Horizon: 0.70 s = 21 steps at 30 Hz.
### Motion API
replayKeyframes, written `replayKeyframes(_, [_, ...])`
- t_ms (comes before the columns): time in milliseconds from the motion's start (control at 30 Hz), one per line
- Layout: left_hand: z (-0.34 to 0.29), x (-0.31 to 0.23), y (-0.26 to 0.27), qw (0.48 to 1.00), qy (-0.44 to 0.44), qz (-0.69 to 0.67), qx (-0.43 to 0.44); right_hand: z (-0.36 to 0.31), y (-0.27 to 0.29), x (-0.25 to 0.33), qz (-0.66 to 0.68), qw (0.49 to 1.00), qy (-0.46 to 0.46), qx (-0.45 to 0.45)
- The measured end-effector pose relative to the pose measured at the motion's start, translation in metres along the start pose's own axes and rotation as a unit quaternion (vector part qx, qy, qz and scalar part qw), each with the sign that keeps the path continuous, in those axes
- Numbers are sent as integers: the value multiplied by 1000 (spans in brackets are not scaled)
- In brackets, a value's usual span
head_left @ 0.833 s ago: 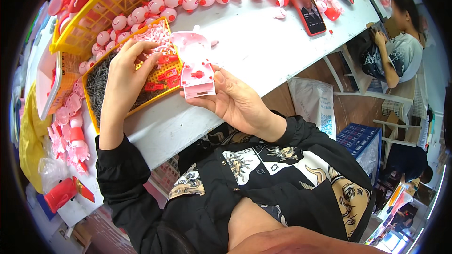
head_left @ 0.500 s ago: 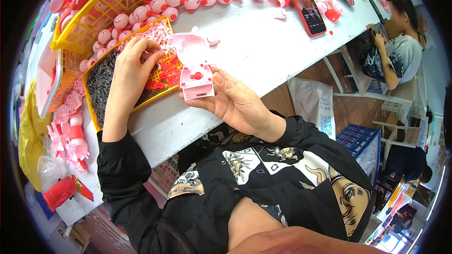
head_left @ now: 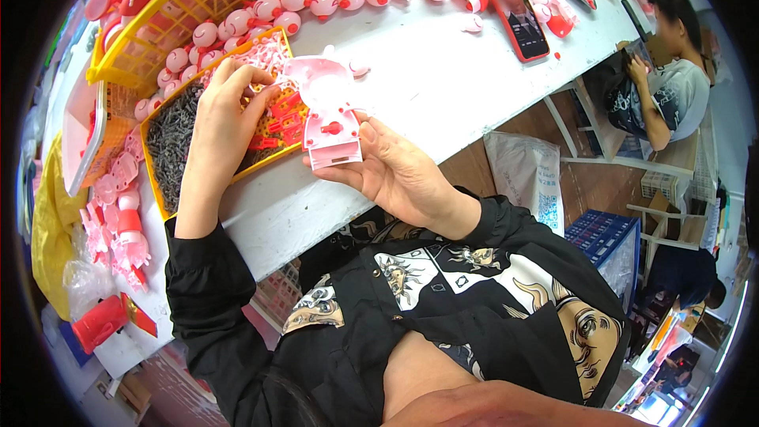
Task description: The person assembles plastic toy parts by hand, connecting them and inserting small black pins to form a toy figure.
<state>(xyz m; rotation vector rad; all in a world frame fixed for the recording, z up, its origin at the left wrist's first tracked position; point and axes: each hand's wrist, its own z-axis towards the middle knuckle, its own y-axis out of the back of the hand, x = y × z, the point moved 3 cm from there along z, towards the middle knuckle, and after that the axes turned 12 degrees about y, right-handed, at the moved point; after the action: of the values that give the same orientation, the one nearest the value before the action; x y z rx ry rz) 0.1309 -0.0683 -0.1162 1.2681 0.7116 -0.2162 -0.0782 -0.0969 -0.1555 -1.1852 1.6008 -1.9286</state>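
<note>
My right hand [head_left: 395,170] holds a pale pink plastic toy shell half [head_left: 332,128], inner side up, between the thumb and fingers. A red piece sits in its middle, with small red spots around it; its lower end is an open box shape. My left hand [head_left: 225,115] is over the yellow parts tray [head_left: 241,176], its thumb and index finger pinched together. Whatever is between those fingertips is too small to make out. Dark grey screws [head_left: 175,146], small red parts [head_left: 286,115] and small pink parts [head_left: 265,55] lie in the tray.
A yellow basket [head_left: 190,4] stands behind the tray. Rows of pink and red ball-shaped pieces [head_left: 322,4] line the table [head_left: 419,83]. A red-cased phone [head_left: 518,20] lies at the back right. Pink parts [head_left: 126,221] lie on the left. Another person [head_left: 664,71] sits beyond the table.
My left hand has shifted slightly to the right and up over the tray, its fingertips drawn closer together. My right hand and the toy shell half have barely moved.
</note>
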Motion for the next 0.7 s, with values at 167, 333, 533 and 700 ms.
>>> replayKeyframes(167, [-1, -1, 6, 995, 54, -77, -20, -1, 4, 2, -72, 997, 5, -4])
replayKeyframes(333, [-7, -6, 10, 990, 28, -127, -48, -1, 5, 2, -70, 998, 9, -6])
replayKeyframes(533, [-16, -28, 14, 971, 17, -237, 22, 3, 4, 4, -17, 1000, 22, -11])
replayKeyframes(700, [-26, -37, 5, 927, 97, -339, 126, 1, 2, 4, -19, 999, 32, -8])
